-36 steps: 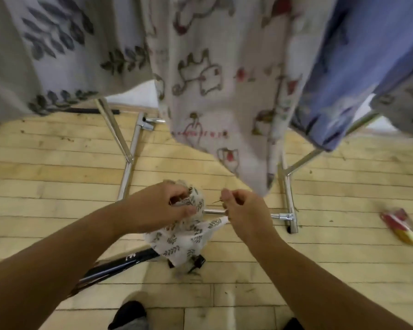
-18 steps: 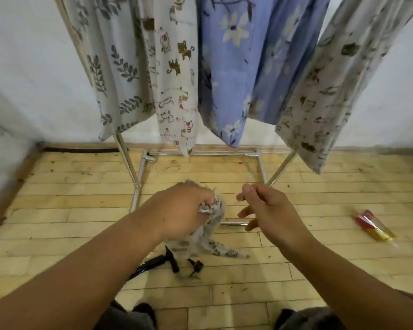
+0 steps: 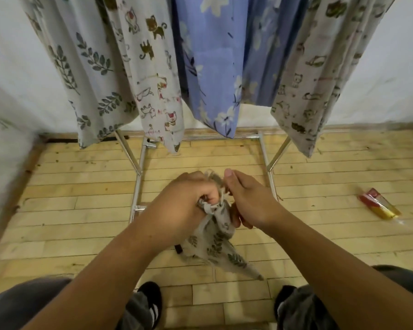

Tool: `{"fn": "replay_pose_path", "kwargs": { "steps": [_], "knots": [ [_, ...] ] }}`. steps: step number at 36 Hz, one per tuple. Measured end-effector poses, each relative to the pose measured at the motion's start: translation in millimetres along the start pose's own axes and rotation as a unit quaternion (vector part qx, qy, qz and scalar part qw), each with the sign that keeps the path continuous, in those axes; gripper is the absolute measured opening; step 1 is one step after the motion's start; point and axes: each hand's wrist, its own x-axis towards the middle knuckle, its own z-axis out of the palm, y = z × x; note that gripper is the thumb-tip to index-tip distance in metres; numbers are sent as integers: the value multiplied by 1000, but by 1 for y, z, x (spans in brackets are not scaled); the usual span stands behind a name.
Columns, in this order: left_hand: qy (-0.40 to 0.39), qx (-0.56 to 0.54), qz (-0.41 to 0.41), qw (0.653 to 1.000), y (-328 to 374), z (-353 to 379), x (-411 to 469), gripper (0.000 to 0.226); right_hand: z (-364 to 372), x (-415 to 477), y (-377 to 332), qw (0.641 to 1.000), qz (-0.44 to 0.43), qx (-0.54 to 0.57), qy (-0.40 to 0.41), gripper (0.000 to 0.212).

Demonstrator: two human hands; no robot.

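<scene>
— Both grips are holding something?
— Left grip (image 3: 184, 206) is bunching the leaf-print cloth (image 3: 215, 244) tightly in curled fingers. Right grip (image 3: 250, 201) is pinching its frayed top edge, thumb pointing up.
— Where is the cloth hanging?
— Between the two hands, above the wooden plank floor (image 3: 81, 210) (thin, soft weave, crumpled), its pointed tail drooping in front of the shiny tubular rack (image 3: 137, 186).

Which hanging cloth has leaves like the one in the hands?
The far-left hanging cloth: grey-green leaf sprigs. The others show cats or blue flowers.
</scene>
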Motion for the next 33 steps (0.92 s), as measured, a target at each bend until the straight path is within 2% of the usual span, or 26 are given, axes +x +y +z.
{"fn": "replay_pose_path", "kwargs": {
  "steps": [5,10,15,19,26,30,33],
  "knots": [
    [-1,42,33,999,-30,6,4,50,-7,11,12,999,36,-14,-4,51],
    [-14,116,-14,993,-50,8,6,44,-16,13,23,998,58,-5,-3,45],
    [-43,43,-47,997,-52,11,9,46,-16,14,28,998,50,-18,36,37],
    [-103,-4,-80,991,-44,15,12,47,-17,18,32,998,23,-27,60,32],
    [-220,12,-144,965,-49,22,14,17,-15,24,41,996,-14,-76,46,21],
    [-235,-9,-159,959,-43,23,15,5,-14,28,45,988,-31,-135,64,17],
    [-223,-25,-186,957,-37,22,16,35,-16,29,47,986,-21,-152,62,14]
  ]
}}
